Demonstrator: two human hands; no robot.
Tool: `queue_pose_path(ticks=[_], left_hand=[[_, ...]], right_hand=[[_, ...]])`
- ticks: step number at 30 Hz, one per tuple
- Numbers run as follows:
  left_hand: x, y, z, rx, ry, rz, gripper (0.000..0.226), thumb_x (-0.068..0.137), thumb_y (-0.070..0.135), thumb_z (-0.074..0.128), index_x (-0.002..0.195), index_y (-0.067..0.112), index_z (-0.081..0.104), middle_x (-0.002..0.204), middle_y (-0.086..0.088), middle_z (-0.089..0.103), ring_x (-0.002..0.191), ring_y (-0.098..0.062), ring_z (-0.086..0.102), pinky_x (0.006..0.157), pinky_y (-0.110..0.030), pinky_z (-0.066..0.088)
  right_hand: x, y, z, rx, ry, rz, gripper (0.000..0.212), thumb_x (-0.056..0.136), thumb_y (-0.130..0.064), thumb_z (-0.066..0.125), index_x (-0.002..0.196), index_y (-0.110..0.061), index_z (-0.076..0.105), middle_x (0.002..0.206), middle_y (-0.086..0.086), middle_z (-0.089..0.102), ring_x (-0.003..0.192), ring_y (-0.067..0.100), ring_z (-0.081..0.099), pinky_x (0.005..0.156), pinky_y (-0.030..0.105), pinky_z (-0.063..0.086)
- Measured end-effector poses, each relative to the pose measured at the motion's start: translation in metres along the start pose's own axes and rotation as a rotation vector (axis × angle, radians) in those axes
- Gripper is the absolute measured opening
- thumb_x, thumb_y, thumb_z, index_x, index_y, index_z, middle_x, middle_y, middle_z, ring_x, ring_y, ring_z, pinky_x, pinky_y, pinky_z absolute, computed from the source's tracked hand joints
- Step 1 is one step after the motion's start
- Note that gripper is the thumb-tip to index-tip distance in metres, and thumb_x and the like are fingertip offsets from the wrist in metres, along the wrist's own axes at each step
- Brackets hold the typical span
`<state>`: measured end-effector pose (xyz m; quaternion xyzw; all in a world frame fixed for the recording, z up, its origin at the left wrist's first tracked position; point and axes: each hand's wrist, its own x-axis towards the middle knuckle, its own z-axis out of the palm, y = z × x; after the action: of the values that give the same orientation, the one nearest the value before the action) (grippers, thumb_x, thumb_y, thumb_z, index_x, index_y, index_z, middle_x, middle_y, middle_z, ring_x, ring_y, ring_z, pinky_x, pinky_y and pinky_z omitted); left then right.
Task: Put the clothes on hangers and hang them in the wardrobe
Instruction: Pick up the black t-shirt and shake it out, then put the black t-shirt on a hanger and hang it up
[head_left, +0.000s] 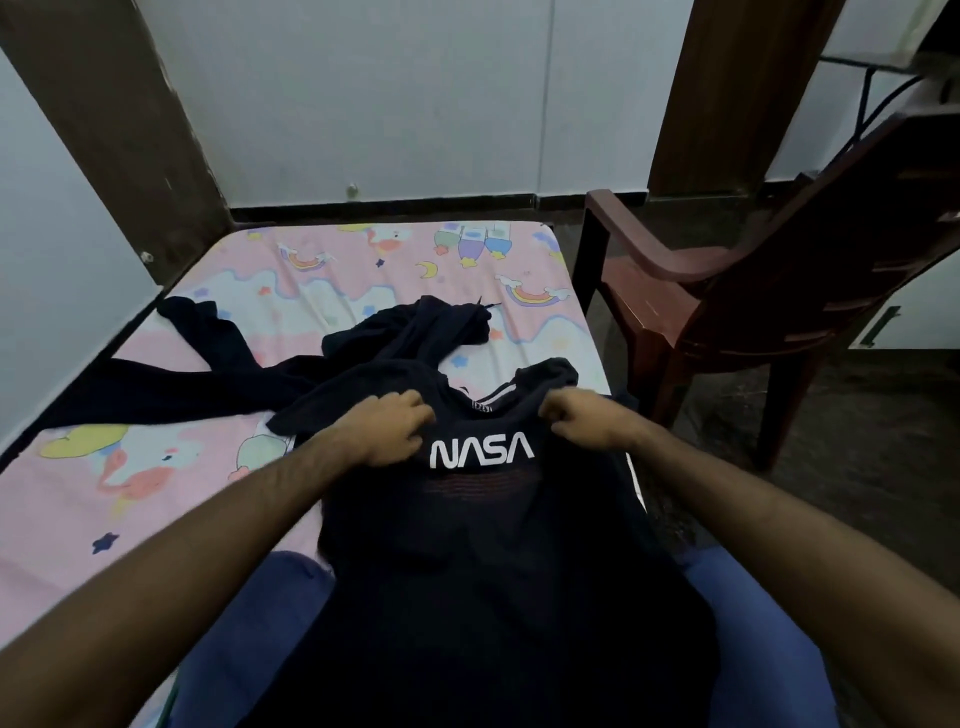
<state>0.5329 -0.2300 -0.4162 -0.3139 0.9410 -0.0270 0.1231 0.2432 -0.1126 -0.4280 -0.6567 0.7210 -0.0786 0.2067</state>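
A dark navy T-shirt (483, 545) with white NASA lettering hangs down over my lap, its collar raised at the middle of the view. My left hand (395, 431) grips the shirt at the left shoulder beside the collar. My right hand (582, 423) pinches the right shoulder. Other dark clothes (218, 379) lie crumpled and spread across the bed behind the shirt, partly hidden by it. No hanger shows in the view.
A bed with a pink cartoon-print sheet (130, 499) fills the left and middle. A dark red plastic chair (727, 312) stands close on the right. Brown wooden posts (119, 130) rise at the back against a pale wall. Dark floor lies on the right.
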Motion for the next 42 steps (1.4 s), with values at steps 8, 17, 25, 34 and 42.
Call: queue_pose_path(ticks=[8, 17, 25, 34, 42], left_hand=[[0.081, -0.067, 0.033, -0.076, 0.097, -0.267, 0.075, 0.091, 0.027, 0.061, 0.155, 0.032, 0.022, 0.165, -0.001, 0.015, 0.146, -0.031, 0.026, 0.11, -0.058, 0.034], [0.127, -0.115, 0.054, 0.423, 0.111, 0.088, 0.078, 0.08, 0.045, 0.042, 0.155, 0.025, 0.03, 0.166, 0.003, 0.018, 0.123, -0.026, 0.046, 0.094, -0.043, 0.034], [0.123, -0.156, 0.039, 0.473, 0.08, -0.234, 0.063, 0.089, 0.064, 0.033, 0.118, 0.016, 0.06, 0.131, -0.007, 0.056, 0.113, -0.028, 0.051, 0.094, -0.048, 0.03], [0.137, -0.115, 0.048, -0.135, 0.074, -0.229, 0.033, 0.098, 0.042, 0.053, 0.114, 0.013, 0.053, 0.116, -0.009, 0.056, 0.106, -0.03, 0.06, 0.087, -0.046, 0.047], [0.127, -0.094, 0.051, -0.214, 0.214, -0.319, 0.024, 0.097, 0.032, 0.053, 0.108, 0.012, 0.044, 0.107, -0.009, 0.062, 0.09, -0.034, 0.064, 0.072, -0.044, 0.051]], right_hand=[[0.098, 0.043, -0.018, -0.034, 0.127, 0.146, 0.054, 0.091, -0.025, 0.061, 0.143, -0.016, 0.048, 0.146, 0.007, 0.047, 0.135, 0.029, 0.042, 0.111, 0.045, 0.038], [0.181, 0.056, -0.014, -0.066, -0.225, 0.023, 0.036, 0.088, -0.03, 0.077, 0.113, -0.016, 0.055, 0.106, 0.0, 0.057, 0.107, 0.025, 0.057, 0.081, 0.032, 0.041], [0.189, 0.071, -0.013, 0.146, 0.068, 0.184, 0.051, 0.086, -0.068, 0.063, 0.102, -0.021, 0.055, 0.101, -0.002, 0.063, 0.095, 0.021, 0.059, 0.081, 0.037, 0.048], [0.129, 0.091, -0.063, 0.66, -0.581, 0.308, 0.029, 0.081, -0.016, 0.08, 0.104, 0.0, 0.072, 0.097, 0.008, 0.076, 0.078, 0.013, 0.071, 0.07, 0.022, 0.056], [0.074, 0.132, -0.041, 0.589, 0.021, 0.433, 0.024, 0.091, -0.027, 0.075, 0.101, -0.011, 0.06, 0.107, 0.012, 0.07, 0.098, 0.028, 0.067, 0.083, 0.036, 0.056]])
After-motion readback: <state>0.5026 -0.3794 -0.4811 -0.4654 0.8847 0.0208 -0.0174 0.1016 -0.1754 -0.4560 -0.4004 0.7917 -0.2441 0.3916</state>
